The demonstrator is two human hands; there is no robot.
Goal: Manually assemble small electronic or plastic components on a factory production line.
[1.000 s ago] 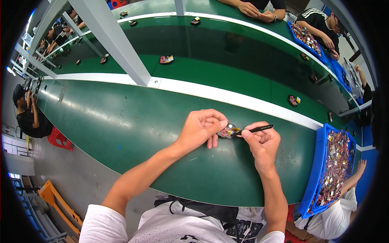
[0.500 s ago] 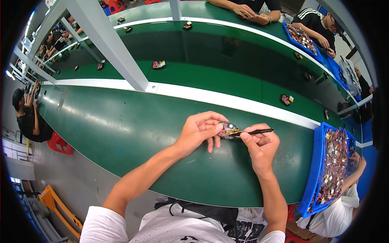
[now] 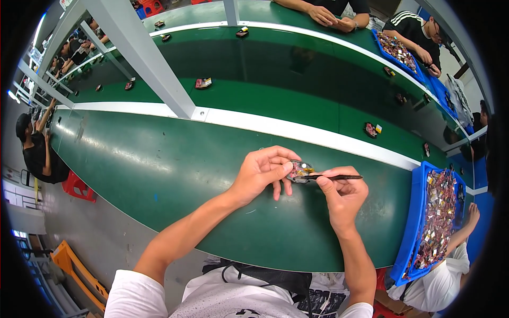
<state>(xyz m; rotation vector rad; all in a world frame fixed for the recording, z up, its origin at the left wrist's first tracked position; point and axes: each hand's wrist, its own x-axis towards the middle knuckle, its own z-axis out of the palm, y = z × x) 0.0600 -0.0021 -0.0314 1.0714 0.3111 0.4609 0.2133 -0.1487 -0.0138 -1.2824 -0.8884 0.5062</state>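
Note:
Above the green worktable (image 3: pixel 201 153), my left hand (image 3: pixel 263 170) pinches a small dark oval casing (image 3: pixel 300 170) between thumb and fingers. Red and yellowish parts and a round silvery spot show inside the casing. My right hand (image 3: pixel 343 195) is closed around slim black tweezers (image 3: pixel 342 177), held almost level. Their tip reaches the inside of the casing at its right side. What exactly the tip touches is too small to tell.
At right stands a blue tray (image 3: pixel 417 212) heaped with small red wired parts; a co-worker's arm (image 3: pixel 466 225) is beyond it. Behind a white rail (image 3: pixel 254 122), a green conveyor belt (image 3: pixel 265 95) carries spaced casings (image 3: pixel 203 83). A grey post (image 3: pixel 143 58) rises at the rail.
The tweezers have turned more level, and my right hand has shifted slightly right. Casings on the belt have moved a little left. The co-worker's hand at the right tray has shifted.

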